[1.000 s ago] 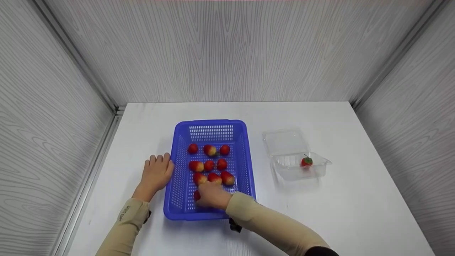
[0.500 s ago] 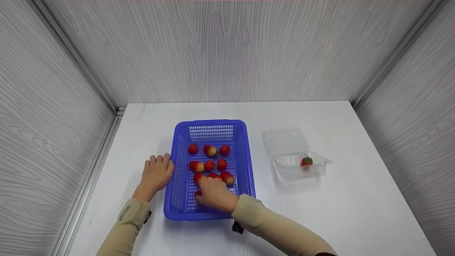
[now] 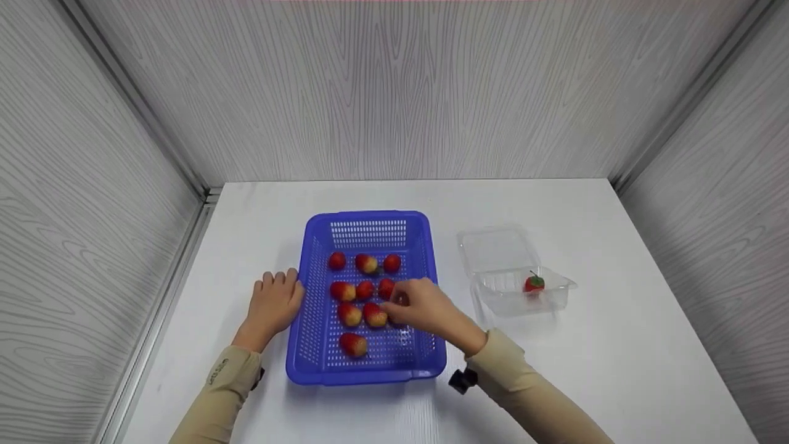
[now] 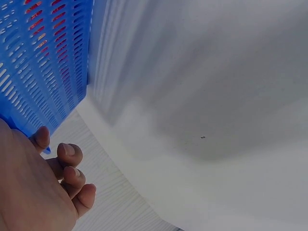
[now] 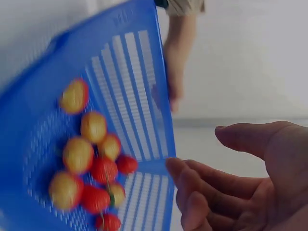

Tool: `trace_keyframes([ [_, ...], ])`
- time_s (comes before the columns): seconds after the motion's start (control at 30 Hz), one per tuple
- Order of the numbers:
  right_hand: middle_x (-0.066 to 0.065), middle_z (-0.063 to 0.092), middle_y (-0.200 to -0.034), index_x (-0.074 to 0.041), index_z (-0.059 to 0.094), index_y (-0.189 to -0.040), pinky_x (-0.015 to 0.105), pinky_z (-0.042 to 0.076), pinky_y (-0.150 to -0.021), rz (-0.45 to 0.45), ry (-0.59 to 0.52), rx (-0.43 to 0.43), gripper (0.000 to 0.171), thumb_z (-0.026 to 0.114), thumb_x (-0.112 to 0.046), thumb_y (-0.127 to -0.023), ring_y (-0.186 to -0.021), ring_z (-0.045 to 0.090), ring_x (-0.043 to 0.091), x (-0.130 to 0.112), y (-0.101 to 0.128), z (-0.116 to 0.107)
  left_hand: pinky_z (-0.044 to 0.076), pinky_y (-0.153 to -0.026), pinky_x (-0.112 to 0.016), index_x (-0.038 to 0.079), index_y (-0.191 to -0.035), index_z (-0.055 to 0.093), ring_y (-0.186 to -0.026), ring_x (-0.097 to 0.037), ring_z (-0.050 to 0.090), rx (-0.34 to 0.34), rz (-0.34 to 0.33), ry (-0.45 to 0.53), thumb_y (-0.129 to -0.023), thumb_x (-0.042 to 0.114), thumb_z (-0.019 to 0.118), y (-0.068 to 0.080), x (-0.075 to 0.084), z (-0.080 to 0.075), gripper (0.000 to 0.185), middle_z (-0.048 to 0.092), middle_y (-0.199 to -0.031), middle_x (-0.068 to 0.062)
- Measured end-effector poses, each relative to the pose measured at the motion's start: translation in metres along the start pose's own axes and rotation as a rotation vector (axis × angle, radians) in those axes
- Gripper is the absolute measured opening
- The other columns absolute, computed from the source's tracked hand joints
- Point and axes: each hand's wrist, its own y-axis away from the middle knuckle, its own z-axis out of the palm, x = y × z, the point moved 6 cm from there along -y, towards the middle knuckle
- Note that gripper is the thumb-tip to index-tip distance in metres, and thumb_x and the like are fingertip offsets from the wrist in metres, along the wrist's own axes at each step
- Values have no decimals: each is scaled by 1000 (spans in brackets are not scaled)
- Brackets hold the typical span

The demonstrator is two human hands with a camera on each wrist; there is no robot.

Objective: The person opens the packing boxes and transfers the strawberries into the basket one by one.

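In the head view, a blue slotted plastic basket stands on the table, with several red-and-yellow strawberries laid out loosely in rows. My left hand holds the basket's left rim. Its thumb is hidden in the left wrist view, where the other fingers bend loosely outside the wall. Over the basket's right half hovers my right hand, partly covering a strawberry of the third row. The right wrist view shows its thumb and fingers apart with nothing between them. To the right, a clear hinged box holds one strawberry with green leaves.
The clear box's lid lies folded back behind it. Grey wood-patterned panels close off the back and both sides of the white table.
My right hand has risen from the basket's front strawberry and moved right, toward the third row. That front strawberry now shows whole, lying on its side. My left hand stays at the rim.
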Motion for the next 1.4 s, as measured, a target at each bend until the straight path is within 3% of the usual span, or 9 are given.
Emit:
trace_keyframes([
  [0.13, -1, 61, -66, -5, 69, -84, 27, 43, -54, -28, -16, 173, 14, 70, -18, -90, -57, 51, 9, 28, 5, -41, 31, -73, -49, 0, -106, 47, -83, -37, 40, -5, -3, -7, -103, 22, 36, 0, -1, 0, 25, 47, -89, -18],
  [0.3, 6, 65, -71, 0, 69, -94, 31, 47, -58, -16, 12, 370, 11, 68, -8, -89, -61, 58, 16, 79, 14, -91, 31, -73, -48, 0, -107, 47, -83, -37, 40, -4, 1, 4, -103, 23, 36, -2, 0, 0, 26, 47, -90, -18],
  [0.43, 13, 67, -81, 4, 68, -96, 40, 50, -66, 33, 90, 401, 11, 62, 3, -86, -72, 62, 25, 126, 32, -117, 30, -73, -48, 1, -105, 46, -83, -36, 39, -15, -4, 13, -103, 23, 36, -1, 1, 2, 25, 46, -89, -16],
  [0.57, 19, 66, -88, 6, 68, -95, 47, 50, -72, 114, 170, 364, 23, 51, 14, -82, -79, 62, 31, 168, 54, -131, 30, -72, -48, 2, -100, 45, -80, -36, 38, 2, 6, 17, -102, 22, 36, 1, 1, 3, 22, 44, -86, -16],
  [0.73, 22, 66, -99, 6, 70, -98, 54, 48, -83, 203, 249, 243, 31, 51, 19, -76, -94, 63, 40, 201, 72, -135, 31, -69, -48, 2, -94, 44, -77, -36, 39, 37, 20, 8, -102, 21, 37, 1, 2, 2, 21, 45, -82, -16],
  [0.93, 22, 67, -106, 7, 71, -100, 57, 46, -88, 192, 328, 174, 33, 54, 21, -76, -103, 60, 43, 218, 84, -121, 31, -72, -49, 2, -99, 45, -80, -36, 38, 1, -4, 19, -103, 21, 36, -1, 1, 3, 22, 45, -85, -16],
  [1.13, 23, 64, -100, 8, 70, -97, 55, 48, -82, 209, 360, 220, 18, 69, 11, -79, -95, 59, 42, 230, 95, -107, 31, -73, -49, 0, -105, 47, -83, -37, 40, -9, -6, 19, -103, 23, 35, -1, 0, 4, 26, 48, -90, -18],
  [1.4, 20, 61, -88, 7, 68, -93, 53, 50, -75, 281, 370, 303, 11, 69, 6, -82, -81, 59, 37, 241, 101, -100, 30, -74, -49, 1, -104, 46, -84, -37, 39, -14, -16, 14, -103, 23, 35, -1, -1, 3, 25, 46, -89, -17],
])
